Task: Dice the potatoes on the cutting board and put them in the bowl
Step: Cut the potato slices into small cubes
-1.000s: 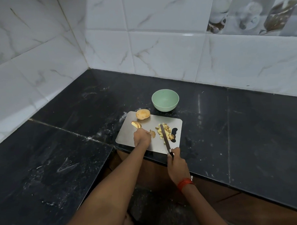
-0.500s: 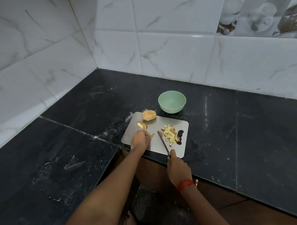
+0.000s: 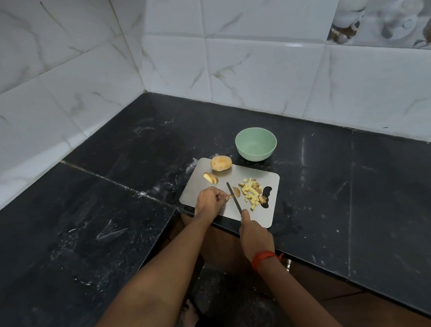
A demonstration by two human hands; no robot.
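In the last second the knife (image 3: pixel 233 197) has swung off the pile of dice (image 3: pixel 252 192) at the right end of the cutting board (image 3: pixel 247 173). Its blade now meets a thin potato strip (image 3: pixel 228 197) near the board's front edge. The left hand (image 3: pixel 210 200) seems to pinch that strip in its grip, though it is small. The right hand (image 3: pixel 256 237) has its grip clenched on the knife handle. 1 whole potato (image 3: pixel 221 163) waits at the board's back edge, and the bowl (image 3: pixel 256 143) just behind it holds nothing. So dicing goes on.
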